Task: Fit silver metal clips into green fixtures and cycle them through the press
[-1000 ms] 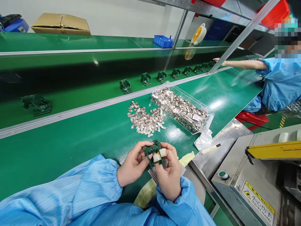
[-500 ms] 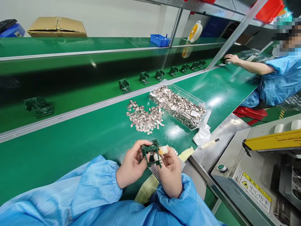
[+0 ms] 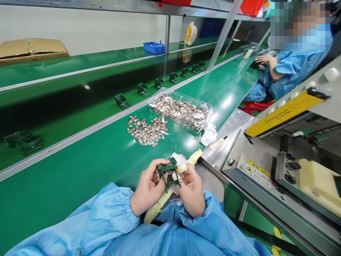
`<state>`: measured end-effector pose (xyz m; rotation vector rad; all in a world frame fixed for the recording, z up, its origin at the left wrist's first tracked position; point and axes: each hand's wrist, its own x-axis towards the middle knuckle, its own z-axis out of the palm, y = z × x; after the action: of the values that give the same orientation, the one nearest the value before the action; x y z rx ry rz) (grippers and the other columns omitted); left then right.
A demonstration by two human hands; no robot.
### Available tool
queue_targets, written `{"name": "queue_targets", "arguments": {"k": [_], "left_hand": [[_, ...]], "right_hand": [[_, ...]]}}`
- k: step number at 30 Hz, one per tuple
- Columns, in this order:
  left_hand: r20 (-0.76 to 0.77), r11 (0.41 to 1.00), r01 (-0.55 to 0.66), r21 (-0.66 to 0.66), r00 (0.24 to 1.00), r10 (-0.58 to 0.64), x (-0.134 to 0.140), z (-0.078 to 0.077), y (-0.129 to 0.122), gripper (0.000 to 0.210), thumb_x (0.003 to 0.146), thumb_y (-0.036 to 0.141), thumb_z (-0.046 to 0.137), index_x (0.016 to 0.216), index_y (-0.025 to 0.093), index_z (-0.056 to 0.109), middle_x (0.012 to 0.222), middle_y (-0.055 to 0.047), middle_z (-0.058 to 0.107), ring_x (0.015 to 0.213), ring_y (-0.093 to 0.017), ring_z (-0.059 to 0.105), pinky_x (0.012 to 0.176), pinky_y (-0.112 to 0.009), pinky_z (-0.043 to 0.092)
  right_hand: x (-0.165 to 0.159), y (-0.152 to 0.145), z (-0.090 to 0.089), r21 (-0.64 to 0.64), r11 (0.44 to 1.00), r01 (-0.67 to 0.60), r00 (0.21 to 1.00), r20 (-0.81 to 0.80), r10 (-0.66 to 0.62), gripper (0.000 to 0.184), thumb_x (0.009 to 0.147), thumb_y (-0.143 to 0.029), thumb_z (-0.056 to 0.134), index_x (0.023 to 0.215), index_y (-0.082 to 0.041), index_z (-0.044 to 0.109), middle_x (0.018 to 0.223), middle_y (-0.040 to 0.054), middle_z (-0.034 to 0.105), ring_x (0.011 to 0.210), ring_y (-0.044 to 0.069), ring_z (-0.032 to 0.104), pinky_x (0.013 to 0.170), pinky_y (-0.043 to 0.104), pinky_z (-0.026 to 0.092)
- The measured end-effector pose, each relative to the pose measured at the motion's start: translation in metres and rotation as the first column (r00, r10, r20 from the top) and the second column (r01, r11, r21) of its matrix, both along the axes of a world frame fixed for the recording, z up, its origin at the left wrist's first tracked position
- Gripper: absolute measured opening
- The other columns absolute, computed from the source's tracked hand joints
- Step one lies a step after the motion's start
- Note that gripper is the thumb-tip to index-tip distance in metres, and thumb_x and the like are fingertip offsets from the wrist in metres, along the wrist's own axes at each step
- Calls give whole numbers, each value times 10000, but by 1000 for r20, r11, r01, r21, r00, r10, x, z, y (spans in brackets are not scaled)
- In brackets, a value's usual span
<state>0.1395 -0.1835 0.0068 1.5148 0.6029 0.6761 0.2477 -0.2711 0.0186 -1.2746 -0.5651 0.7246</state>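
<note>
Between my two hands is a dark green plastic frame (image 3: 169,174) with open sides and thin legs. My left hand (image 3: 149,185) grips its left side, thumb in front and fingers behind. Closed at its right side is my right hand (image 3: 192,188), with pale covers on the thumb and a fingertip; any small part in those fingers is hidden. Behind the frame lie a striped light sheet (image 3: 181,159) and a yellow cloth strip (image 3: 158,207). A pile of small silvery metal pieces (image 3: 146,131) rests on the green table farther off.
A clear tray (image 3: 181,111) full of metal pieces stands beyond the pile, near a crumpled white tissue (image 3: 209,135). Several green frames (image 3: 122,101) line the belt. A machine with a yellow bar (image 3: 287,113) stands at right, and a co-worker (image 3: 293,67) sits farther back.
My view has swung to the right, so the table things sit farther left. Both hands stay on the green frame, which has turned slightly. The co-worker's arm has drawn back from the belt.
</note>
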Motion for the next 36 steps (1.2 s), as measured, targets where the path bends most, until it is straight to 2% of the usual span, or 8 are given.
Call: {"name": "queue_targets", "arguments": {"k": [3,6,10,14,17,23,29,36], "left_hand": [[75,988,124,-97,990,-117,7,2,2,299,860,288,647,1136,223,552,924,-26,627,729,-135,611,654,-246,548],[144,976,113,-184,986,-87,25,0,8,365,839,315,672,1149,229,500,976,-28,622,795,-151,639,666,-263,572],[139,984,109,-141,986,-89,59,-11,13,394,821,273,675,1158,201,482,896,-19,630,834,-160,646,729,-272,560],[116,994,111,-4,987,-110,77,-24,13,394,821,227,666,1188,189,526,842,-23,634,878,-182,647,812,-299,539],[97,996,84,10,992,-85,76,-26,14,415,816,233,680,1205,193,541,850,-31,641,847,-184,645,778,-298,543],[174,978,159,-135,976,-135,75,-19,25,416,802,296,723,1150,181,525,924,-38,666,822,-144,655,736,-240,544],[283,948,71,-309,959,20,79,-25,30,431,782,375,754,1070,198,486,1049,-60,682,968,-199,683,848,-334,579],[228,942,56,-330,973,22,79,-22,28,445,780,359,759,1102,192,501,1053,-68,687,997,-214,680,873,-354,582]], "right_hand": [[18,-31,-17,-48,980,193,978,94,-188,198,810,-376,679,893,-205,625,839,37,682,767,182,632,694,295,521],[36,-53,-42,-147,924,353,930,161,-330,296,779,-472,689,872,-192,658,821,54,687,776,209,634,700,327,513],[40,-45,-65,-194,955,224,969,146,-198,312,744,-498,686,762,-186,672,714,33,670,655,184,590,629,309,493],[34,-22,-73,-182,958,223,970,140,-199,281,752,-445,658,671,-180,616,572,-14,577,537,134,486,522,255,421],[32,-18,-78,-157,954,254,961,148,-232,308,768,-457,626,631,-184,579,555,-19,530,543,130,456,521,250,398],[20,-24,-90,-137,935,327,937,176,-302,386,776,-511,602,564,-208,491,521,-25,473,526,128,414,511,253,383],[12,-32,-89,-130,940,315,938,194,-287,254,828,-436,582,755,-195,616,650,16,635,598,170,556,580,285,464],[17,-38,-99,-126,961,248,929,313,-199,260,874,-407,499,729,-205,573,601,0,579,552,159,518,548,275,414]]}}
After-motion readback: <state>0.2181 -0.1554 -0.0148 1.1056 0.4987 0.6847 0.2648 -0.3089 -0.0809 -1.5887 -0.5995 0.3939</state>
